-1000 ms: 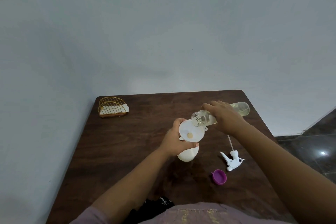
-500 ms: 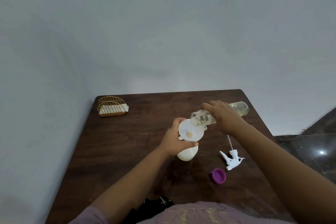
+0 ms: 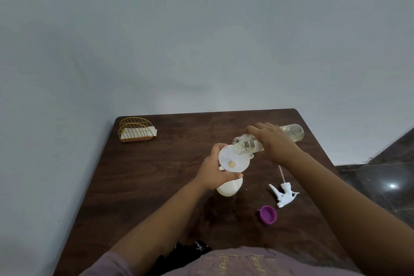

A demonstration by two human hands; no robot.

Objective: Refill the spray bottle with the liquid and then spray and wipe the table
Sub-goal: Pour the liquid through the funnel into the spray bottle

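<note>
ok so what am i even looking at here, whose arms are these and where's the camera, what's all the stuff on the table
There is no machine here: the arms belong to a person, and the one camera is worn on their head, looking forward and down. That is why both forearms reach in from the bottom edge.

The left hand holds a white funnel steady on a white spray bottle, which stands on a dark wooden table. The right hand grips a clear bottle of pale yellow liquid, tipped on its side with its open mouth over the funnel.

Lying on the table to the right are the white spray head with its thin tube, taken off the bottle, and a purple cap. At the far left corner stands a gold wire holder with white paper in it. Behind is a plain wall.
</note>
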